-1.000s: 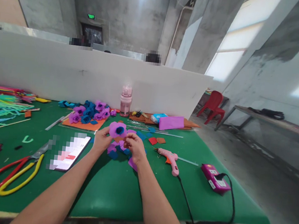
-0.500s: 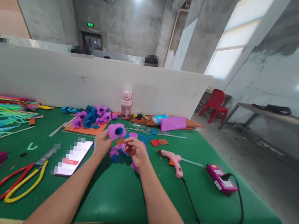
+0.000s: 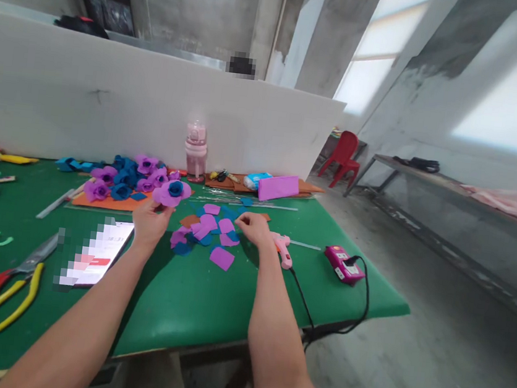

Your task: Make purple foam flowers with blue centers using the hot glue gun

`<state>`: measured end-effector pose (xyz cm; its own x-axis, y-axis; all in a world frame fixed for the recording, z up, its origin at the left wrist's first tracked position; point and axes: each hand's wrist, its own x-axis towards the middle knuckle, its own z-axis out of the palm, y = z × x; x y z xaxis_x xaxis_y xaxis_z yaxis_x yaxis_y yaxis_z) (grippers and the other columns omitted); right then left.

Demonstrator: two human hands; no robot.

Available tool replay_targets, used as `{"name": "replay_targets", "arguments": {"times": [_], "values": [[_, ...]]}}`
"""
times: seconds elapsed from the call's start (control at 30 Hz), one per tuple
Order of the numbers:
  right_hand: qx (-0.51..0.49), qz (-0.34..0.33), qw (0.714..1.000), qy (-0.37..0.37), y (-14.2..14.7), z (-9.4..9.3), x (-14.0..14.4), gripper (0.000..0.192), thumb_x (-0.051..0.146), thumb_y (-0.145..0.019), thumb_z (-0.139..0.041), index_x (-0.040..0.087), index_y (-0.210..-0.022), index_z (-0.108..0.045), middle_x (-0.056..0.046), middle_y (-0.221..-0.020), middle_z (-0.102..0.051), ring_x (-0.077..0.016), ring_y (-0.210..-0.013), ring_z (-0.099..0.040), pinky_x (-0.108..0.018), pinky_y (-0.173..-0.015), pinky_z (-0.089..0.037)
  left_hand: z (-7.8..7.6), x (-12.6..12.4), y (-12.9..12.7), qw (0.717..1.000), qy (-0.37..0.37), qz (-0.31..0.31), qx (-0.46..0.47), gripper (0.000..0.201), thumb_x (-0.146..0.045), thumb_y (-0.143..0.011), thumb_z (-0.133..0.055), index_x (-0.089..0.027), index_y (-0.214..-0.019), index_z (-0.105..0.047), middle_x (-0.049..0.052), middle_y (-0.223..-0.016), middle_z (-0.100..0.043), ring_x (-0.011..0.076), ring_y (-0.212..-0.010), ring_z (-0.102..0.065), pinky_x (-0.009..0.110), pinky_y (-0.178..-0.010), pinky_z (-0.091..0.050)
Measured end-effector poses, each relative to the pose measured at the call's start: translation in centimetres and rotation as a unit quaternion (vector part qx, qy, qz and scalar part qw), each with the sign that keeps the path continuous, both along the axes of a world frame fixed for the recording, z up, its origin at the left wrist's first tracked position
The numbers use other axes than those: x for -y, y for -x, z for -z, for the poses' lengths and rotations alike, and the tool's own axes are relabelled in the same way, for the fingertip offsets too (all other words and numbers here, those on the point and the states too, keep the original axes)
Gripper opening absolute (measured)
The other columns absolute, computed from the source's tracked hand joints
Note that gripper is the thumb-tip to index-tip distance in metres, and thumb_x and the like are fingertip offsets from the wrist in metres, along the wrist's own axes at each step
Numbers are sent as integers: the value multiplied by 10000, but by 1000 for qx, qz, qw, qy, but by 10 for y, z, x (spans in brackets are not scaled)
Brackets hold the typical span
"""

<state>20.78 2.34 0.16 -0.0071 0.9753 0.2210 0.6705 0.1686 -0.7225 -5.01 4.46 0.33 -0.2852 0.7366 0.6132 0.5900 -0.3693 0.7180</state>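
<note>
left grip (image 3: pixel 150 222) pinches one flower (image 3: pixel 172 193); right hand (image 3: pixel 254 228) near one glue gun (image 3: pixel 282 250).

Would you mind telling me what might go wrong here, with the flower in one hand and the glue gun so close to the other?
The right hand rests beside the pink glue gun; if its nozzle is hot, a finger could get burned. Its black cord hangs off the table edge and might snag, dragging the gun. The left hand pinches the purple-and-blue flower low down, so its petals could come loose.

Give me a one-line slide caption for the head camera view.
Left hand holds a purple-and-blue foam flower while right hand reaches the cut petals beside the glue gun.
</note>
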Motion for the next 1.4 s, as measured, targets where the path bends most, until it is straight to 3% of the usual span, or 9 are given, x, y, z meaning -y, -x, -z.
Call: {"name": "replay_targets", "arguments": {"times": [0.1,0.27,0.47,0.67,0.9,1.07,1.2,1.3,1.4], "values": [[-12,-151,988,24,8,1,21,116,262,-707,-594,189,-631,-642,18,-594,-619,-117,-560,-521,-223,-546,-338,-3,2,-2,1000,1,-1,3,177,-315,-665,-594,-147,-658,-647,12,-576,-621,160,-595,-589,259,-596,-456],[69,-87,993,41,18,16,42,165,231,-541,-743,195,-544,-582,47,-510,-542,-86,-481,-424,-216,-487,-240,-3,5,-7,1000,-4,23,2,131,-269,-658,-587,-151,-665,-643,0,-579,-615,142,-585,-568,238,-590,-445],[76,-130,987,51,16,20,35,102,267,-642,-673,200,-584,-622,20,-571,-596,-111,-533,-494,-222,-500,-279,-2,7,-7,1000,-6,22,-19,118,-267,-673,-565,-169,-642,-624,-14,-562,-590,133,-563,-543,227,-561,-417],[137,105,984,45,20,9,-9,125,293,-746,-564,207,-691,-636,-62,-735,-656,-177,-692,-572,-271,-595,-350,1,6,-9,998,-15,43,-36,91,-243,-676,-563,-182,-655,-627,-14,-571,-588,133,-563,-539,227,-573,-413],[159,106,978,85,42,5,-29,78,140,-623,-614,199,-582,-584,-40,-701,-647,-173,-687,-577,-268,-601,-372,4,8,-11,997,-15,55,-52,114,-235,-678,-566,-179,-712,-659,-6,-624,-630,132,-598,-557,212,-585,-421],[-121,31,992,-13,66,0,-17,80,236,-637,-624,193,-682,-574,25,-671,-594,-103,-597,-520,-221,-572,-389,5,6,-12,996,42,81,11,197,-307,-678,-591,-162,-769,-689,7,-636,-660,157,-629,-593,233,-617,-448],[-416,-60,906,56,84,0,-6,332,289,-586,-681,190,-882,-567,68,-621,-521,-44,-416,-372,-184,-397,-281,3,6,-15,971,121,158,130,277,-365,-628,-658,-140,-786,-690,33,-674,-686,168,-625,-609,265,-635,-472],[-488,-79,864,95,86,2,1,355,317,-562,-724,181,-844,-558,99,-523,-433,-24,-372,-299,-170,-358,-189,-1,9,-19,936,168,227,211,276,-362,-596,-694,-126,-740,-675,31,-621,-669,150,-558,-588,275,-611,-476],[-495,-79,858,108,84,5,4,309,352,-564,-734,162,-710,-540,106,-453,-375,-18,-367,-281,-166,-360,-160,-5,14,-23,904,211,268,257,289,-345,-569,-725,-117,-739,-674,20,-581,-649,130,-530,-565,265,-592,-469]]}}
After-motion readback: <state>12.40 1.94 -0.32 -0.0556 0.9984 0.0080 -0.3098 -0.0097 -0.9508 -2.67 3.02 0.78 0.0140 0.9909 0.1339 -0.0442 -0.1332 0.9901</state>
